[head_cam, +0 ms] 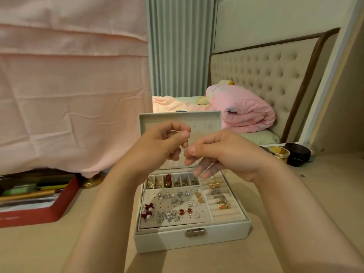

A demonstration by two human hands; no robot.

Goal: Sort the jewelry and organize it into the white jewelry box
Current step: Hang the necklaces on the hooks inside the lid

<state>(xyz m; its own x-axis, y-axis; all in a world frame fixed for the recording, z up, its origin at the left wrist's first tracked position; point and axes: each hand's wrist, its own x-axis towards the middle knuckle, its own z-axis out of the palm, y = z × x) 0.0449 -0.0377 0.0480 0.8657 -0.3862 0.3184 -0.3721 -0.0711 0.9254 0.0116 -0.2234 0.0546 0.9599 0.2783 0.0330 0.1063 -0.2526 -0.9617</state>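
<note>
Above the open jewelry box (192, 241) on the table (59, 249), my left hand (161, 146) and right hand (222, 154) pinch something tiny, perhaps an earring; I should keep it over the tray.

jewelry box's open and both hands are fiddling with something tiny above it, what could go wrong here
1. The small piece pinched between the left hand and right hand could slip and drop among the earrings on the perforated earring panel, undoing the sorting.
2. The hands hang close above the small divider compartments; lowering carelessly might knock pieces out.
3. What they hold is too small to identify.
</note>
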